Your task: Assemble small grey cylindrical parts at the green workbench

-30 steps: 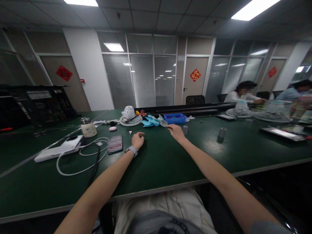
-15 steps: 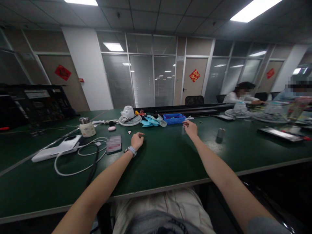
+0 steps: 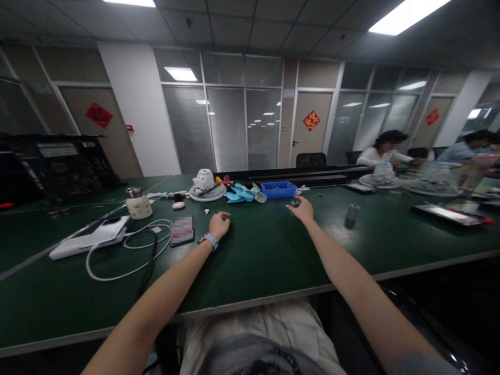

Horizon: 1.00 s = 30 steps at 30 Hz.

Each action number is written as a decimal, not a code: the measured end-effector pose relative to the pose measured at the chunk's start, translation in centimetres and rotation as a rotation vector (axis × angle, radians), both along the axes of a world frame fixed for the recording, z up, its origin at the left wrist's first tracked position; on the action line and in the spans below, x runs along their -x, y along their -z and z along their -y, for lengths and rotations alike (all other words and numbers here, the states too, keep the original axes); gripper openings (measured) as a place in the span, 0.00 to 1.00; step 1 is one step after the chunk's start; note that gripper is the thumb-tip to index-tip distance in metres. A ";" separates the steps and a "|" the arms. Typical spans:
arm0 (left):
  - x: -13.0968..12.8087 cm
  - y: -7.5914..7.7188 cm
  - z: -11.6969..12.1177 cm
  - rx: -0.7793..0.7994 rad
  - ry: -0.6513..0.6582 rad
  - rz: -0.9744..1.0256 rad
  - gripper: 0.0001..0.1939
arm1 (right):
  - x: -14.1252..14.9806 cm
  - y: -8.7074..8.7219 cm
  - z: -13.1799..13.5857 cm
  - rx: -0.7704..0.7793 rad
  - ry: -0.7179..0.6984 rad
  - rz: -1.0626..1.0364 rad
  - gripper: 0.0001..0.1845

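My right hand (image 3: 303,210) is over the table in front of the blue tray, thumb and fingers closed around a small grey cylinder (image 3: 295,203). Most of that piece is covered by the hand; only one end shows. A similar grey metal cylinder (image 3: 353,211) stands upright on the table to the right. My left hand (image 3: 219,225), with a watch at the wrist, rests on the green table with its fingers loosely bent and apart, holding nothing. Beyond it lies a small pale pink piece (image 3: 207,212).
At the back are a blue tray (image 3: 278,189) of small parts, light blue fan blades (image 3: 240,194) and a white fan body (image 3: 204,180) on a grille. Left are a cream bottle (image 3: 139,205), a white device (image 3: 91,240) and looped cable. Two people sit at the far right.
My right hand has turned and shifted slightly left; the cylinder in it has tilted, so its end shows instead of its side. My left hand stays put.
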State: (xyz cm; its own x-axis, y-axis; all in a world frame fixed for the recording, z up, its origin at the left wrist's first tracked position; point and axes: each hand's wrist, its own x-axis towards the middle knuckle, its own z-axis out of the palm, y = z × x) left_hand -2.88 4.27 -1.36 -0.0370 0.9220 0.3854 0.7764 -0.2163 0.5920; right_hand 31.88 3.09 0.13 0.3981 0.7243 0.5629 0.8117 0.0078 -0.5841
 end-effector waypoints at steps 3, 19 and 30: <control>0.0 -0.1 0.1 0.000 -0.005 0.001 0.15 | 0.0 1.0 -0.3 0.088 0.060 0.001 0.32; -1.3 -1.3 1.7 -0.116 0.163 0.122 0.18 | 16.8 1.5 0.6 0.039 -0.559 -0.134 0.24; -4.7 -2.3 2.0 -0.222 0.191 0.110 0.17 | 16.8 2.4 0.4 0.050 -0.574 -0.167 0.21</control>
